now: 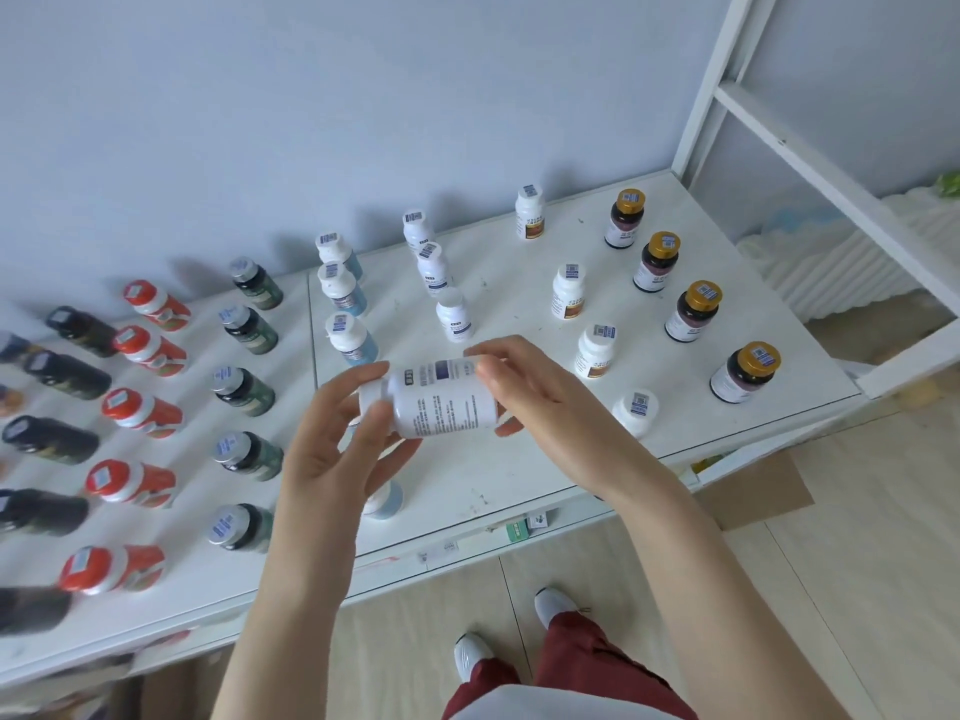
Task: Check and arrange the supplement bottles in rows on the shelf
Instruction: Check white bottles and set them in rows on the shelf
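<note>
A white bottle (441, 400) lies on its side in the air over the shelf (519, 475). The left hand (332, 449) curls round its cap end and the right hand (540, 397) pinches its base. Its label shows a dark blue panel and fine print too small to read. The standing bottles (569, 293) wear blue‑printed cap stickers (571, 271), also illegible.

A white shelf (519, 459) stands against a pale blue-grey wall (363, 96). The held bottle (441, 402) is white with a white cap, a dark blue label band and fine dark print. Rows, left to right:

- black bottles (52, 439)
- orange-red bottles (143, 413) with white collars
- dark green bottles (247, 392) with silver lids
- white-capped bottles (353, 340) with light blue labels
- white bottles (569, 293) with brown-orange labels
- dark maroon bottles (696, 311) with gold caps and white labels

Lids carry blue-and-white code stickers (571, 271). The floor (857, 537) is pale wood, the trousers (571, 657) dark red, the shoes (553, 605) white.
</note>
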